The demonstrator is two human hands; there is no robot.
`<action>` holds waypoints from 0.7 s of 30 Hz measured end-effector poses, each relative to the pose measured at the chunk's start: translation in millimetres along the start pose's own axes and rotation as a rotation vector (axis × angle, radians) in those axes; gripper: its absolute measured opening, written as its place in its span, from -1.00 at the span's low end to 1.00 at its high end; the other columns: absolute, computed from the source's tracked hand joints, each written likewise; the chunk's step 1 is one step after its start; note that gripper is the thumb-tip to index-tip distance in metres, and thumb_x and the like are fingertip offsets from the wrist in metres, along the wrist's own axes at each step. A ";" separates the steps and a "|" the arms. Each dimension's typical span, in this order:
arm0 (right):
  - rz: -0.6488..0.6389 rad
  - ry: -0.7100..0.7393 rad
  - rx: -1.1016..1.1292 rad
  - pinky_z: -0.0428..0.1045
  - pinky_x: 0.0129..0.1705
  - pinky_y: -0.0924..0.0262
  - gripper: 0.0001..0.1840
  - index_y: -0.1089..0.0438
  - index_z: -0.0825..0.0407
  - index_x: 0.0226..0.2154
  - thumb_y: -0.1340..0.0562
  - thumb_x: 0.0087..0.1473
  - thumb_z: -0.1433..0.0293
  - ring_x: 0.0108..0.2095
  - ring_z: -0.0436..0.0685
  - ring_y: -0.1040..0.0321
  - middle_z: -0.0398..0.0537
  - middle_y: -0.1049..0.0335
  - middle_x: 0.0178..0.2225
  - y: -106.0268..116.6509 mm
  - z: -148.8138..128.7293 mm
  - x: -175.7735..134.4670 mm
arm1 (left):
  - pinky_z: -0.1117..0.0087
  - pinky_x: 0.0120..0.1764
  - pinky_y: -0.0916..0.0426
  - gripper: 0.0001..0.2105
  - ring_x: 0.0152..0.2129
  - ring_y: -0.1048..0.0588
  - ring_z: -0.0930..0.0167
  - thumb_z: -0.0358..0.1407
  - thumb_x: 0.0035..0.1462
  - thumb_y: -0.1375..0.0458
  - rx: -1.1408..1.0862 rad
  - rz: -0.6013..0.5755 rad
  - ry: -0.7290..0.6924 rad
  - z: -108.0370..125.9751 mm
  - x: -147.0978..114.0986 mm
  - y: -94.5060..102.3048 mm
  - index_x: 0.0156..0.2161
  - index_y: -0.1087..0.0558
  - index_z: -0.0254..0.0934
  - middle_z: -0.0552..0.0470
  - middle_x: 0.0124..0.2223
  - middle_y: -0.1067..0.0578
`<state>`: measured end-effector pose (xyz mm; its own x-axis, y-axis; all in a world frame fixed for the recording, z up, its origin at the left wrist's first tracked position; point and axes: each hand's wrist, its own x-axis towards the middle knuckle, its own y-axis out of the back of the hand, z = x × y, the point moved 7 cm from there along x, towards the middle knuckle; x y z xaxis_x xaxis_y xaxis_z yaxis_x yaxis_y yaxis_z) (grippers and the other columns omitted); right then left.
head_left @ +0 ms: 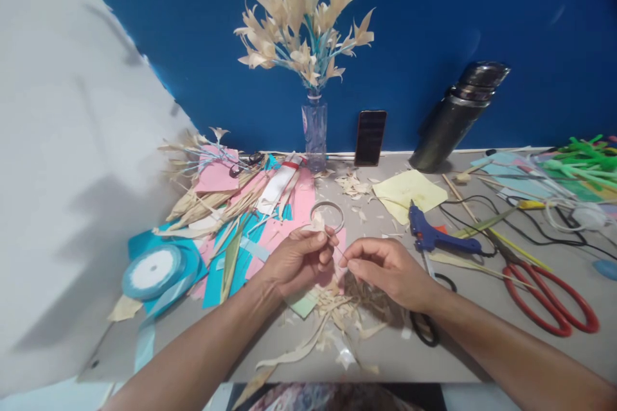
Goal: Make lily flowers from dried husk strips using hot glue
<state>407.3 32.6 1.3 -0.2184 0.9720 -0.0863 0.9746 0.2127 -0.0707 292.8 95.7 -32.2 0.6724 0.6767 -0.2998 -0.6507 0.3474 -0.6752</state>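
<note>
Over the middle of the table, my left hand (301, 257) is closed, pinching a small flower piece of pale dried husk (317, 223) between thumb and fingers. A thin wire-like stem (339, 252) runs from it toward my right hand (385, 268). The thumb and index finger of my right hand are pressed together on the stem's free end. Just behind the fingers lies a ring-shaped roll of tape (343, 218). Loose strips of dried husk (332, 314) are heaped below my hands, and black-handled scissors (427, 331) lie partly under my right forearm.
A bottle (315, 135) holds pale husk flowers (303, 26) at the back. Beside it stand a phone (371, 138) and a leaning dark flask (453, 119). To the right lie a blue glue gun (427, 231) and red-handled scissors (554, 295); left, a ribbon spool (154, 271).
</note>
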 end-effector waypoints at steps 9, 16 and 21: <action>0.008 0.004 -0.019 -0.04 -0.34 -0.37 -0.73 -0.45 0.06 -0.39 -0.30 0.13 0.18 -0.46 0.08 -0.47 -0.12 -0.45 -0.52 0.5 -1.2 -0.1 | 0.55 -0.54 -0.29 -0.64 -0.66 -0.38 0.59 -0.29 -0.30 -0.57 0.003 0.021 -0.020 2.0 0.6 -0.4 -0.39 -0.58 -0.44 0.02 -0.44 -0.56; 0.013 0.002 -0.030 -0.05 -0.34 -0.37 -0.74 -0.46 0.07 -0.39 -0.30 0.13 0.20 -0.45 0.08 -0.48 -0.10 -0.47 -0.51 0.5 -1.4 -0.7 | 0.53 -0.55 -0.30 -0.63 -0.67 -0.37 0.57 -0.27 -0.26 -0.55 0.038 0.018 -0.033 1.6 0.9 0.2 -0.38 -0.56 -0.46 0.03 -0.50 -0.53; 0.042 0.009 0.000 -0.06 -0.34 -0.38 -0.79 -0.46 0.06 -0.38 -0.28 0.15 0.25 -0.43 0.08 -0.50 -0.10 -0.50 -0.47 0.5 2.0 -1.3 | 0.46 -0.62 -0.36 -0.68 -0.73 -0.37 0.50 -0.23 -0.16 -0.51 0.094 0.008 -0.034 -1.1 0.3 1.2 -0.37 -0.57 -0.44 0.08 -0.64 -0.45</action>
<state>408.0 31.2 -0.6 -0.1767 0.9810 -0.0799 0.9829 0.1716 -0.0675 292.7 95.6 -33.9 0.6555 0.7010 -0.2809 -0.6874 0.3997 -0.6064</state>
